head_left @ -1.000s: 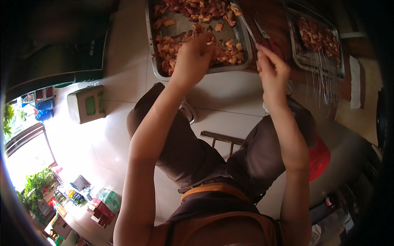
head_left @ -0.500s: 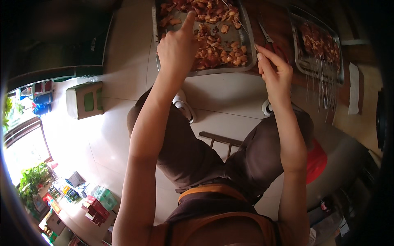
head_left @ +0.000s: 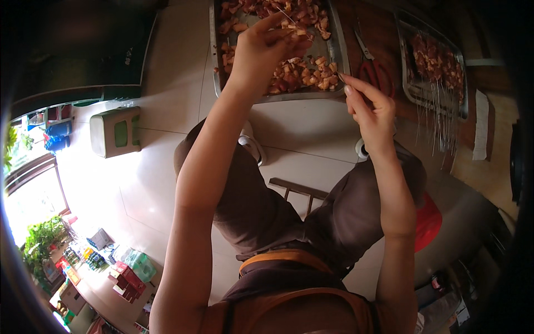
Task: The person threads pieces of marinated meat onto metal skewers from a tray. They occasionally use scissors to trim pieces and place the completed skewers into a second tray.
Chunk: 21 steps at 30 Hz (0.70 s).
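Observation:
Over a metal tray [head_left: 306, 96] of cut raw meat [head_left: 308, 69], my left hand [head_left: 260, 55] is closed, its fingertips pinching a small piece of meat [head_left: 301, 33]. A thin metal skewer [head_left: 286, 14] passes by these fingertips, its far end showing above them. At the tray's right near corner, my right hand [head_left: 371, 108] is closed, thumb and index finger pinching the skewer's near end. Part of the skewer between the hands is too thin to follow.
Red-handled scissors [head_left: 375, 75] lie right of the tray. Farther right, a smaller tray [head_left: 411, 93] holds meat-loaded skewers [head_left: 436, 64], bare ends over its near edge. A white strip [head_left: 481, 125] lies beyond. A stool [head_left: 115, 132] stands on the floor at left.
My left hand has gone from reaching into the meat with its index finger to pinching a piece by the skewer. My right hand has shifted slightly left and nearer, still holding the skewer.

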Each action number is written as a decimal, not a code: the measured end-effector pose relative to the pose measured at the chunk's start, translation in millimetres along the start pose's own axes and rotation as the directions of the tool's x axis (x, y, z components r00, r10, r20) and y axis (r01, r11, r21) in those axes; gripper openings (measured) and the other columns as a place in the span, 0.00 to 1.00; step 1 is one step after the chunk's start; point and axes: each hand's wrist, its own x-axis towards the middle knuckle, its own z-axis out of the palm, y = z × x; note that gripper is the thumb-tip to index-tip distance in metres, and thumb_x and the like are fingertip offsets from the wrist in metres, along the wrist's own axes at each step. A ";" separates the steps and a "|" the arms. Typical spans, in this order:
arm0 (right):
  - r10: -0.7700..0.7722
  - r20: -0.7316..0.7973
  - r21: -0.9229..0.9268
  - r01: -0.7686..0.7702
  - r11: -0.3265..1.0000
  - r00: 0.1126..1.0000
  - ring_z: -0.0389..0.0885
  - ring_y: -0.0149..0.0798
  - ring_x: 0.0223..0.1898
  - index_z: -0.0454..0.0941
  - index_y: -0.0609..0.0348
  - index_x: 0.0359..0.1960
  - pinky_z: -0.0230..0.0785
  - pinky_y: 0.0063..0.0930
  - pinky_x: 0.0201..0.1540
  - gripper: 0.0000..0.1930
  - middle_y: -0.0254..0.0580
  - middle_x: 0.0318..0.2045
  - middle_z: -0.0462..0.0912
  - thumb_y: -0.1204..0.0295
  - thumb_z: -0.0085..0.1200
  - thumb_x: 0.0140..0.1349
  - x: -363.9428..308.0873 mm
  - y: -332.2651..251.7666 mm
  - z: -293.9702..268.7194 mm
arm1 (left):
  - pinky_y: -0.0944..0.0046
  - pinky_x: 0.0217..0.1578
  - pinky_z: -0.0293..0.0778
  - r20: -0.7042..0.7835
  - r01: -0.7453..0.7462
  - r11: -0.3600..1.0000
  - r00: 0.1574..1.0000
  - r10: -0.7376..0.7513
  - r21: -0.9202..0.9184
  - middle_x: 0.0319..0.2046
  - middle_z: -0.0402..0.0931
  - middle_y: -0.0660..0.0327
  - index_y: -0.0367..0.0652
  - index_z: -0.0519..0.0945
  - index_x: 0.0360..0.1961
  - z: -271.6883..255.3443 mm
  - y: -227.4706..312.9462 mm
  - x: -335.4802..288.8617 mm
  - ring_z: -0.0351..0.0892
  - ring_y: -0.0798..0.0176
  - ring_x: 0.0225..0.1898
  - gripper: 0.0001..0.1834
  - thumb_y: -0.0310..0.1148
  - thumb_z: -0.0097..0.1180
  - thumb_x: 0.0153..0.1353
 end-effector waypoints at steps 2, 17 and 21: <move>0.004 0.014 0.002 -0.004 1.000 1.000 0.63 0.16 0.21 0.81 0.61 0.50 0.50 0.12 0.20 0.12 0.25 0.20 0.71 0.76 0.53 0.66 -0.4 -0.5 -2.5 | 0.60 0.47 0.83 0.029 0.029 0.999 0.999 -0.027 -0.045 0.44 0.79 0.44 0.25 0.60 0.63 -4.1 2.9 0.6 0.83 0.53 0.44 0.27 0.17 0.50 0.63; -0.004 0.054 -0.131 0.011 0.991 0.999 0.68 0.19 0.21 0.82 0.62 0.48 0.60 0.15 0.25 0.12 0.27 0.19 0.74 0.77 0.54 0.65 -11.2 -3.9 -16.4 | 0.60 0.52 0.78 -0.019 0.006 0.982 1.000 -0.009 -0.189 0.52 0.76 0.47 0.31 0.50 0.69 -18.8 20.2 10.2 0.80 0.56 0.50 0.35 0.09 0.41 0.60; 0.000 0.049 -0.158 0.008 0.987 0.999 0.68 0.19 0.21 0.82 0.62 0.48 0.61 0.15 0.25 0.12 0.28 0.19 0.74 0.77 0.54 0.65 -12.1 -3.9 -17.2 | 0.60 0.54 0.76 -0.025 0.007 0.984 1.000 -0.012 -0.177 0.53 0.75 0.47 0.31 0.50 0.69 -14.2 24.8 6.7 0.78 0.56 0.53 0.34 0.11 0.41 0.61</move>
